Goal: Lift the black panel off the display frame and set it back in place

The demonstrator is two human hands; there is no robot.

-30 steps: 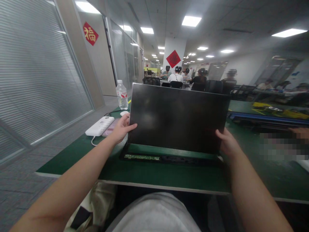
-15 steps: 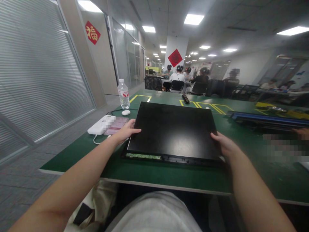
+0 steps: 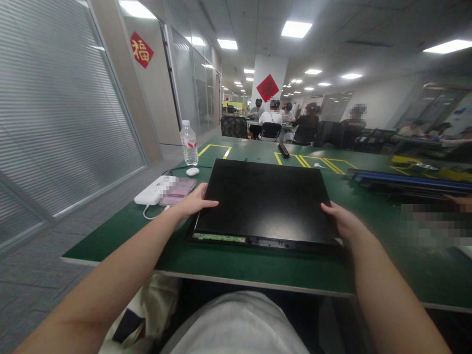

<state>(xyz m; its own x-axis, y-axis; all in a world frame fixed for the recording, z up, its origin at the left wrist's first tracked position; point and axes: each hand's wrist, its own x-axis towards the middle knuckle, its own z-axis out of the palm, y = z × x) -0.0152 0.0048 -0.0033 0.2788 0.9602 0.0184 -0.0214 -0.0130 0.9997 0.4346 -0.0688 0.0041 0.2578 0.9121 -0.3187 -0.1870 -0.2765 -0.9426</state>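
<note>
Green worktop (image 3: pixel 110 241): we find the black panel (image 3: pixel 269 201) between our left hand (image 3: pixel 192 202) and right hand (image 3: pixel 346 223), long axis left to right, neither hand clearly nearer, each closed on a short edge, thumb uppermost.

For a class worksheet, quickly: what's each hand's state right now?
Left hand: holding the panel by its left edge, thumb on top.
Right hand: holding the panel by its right edge, thumb on top.

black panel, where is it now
In the head view, the black panel is near centre, between left hand and right hand, beyond the green circuit strip.
</note>
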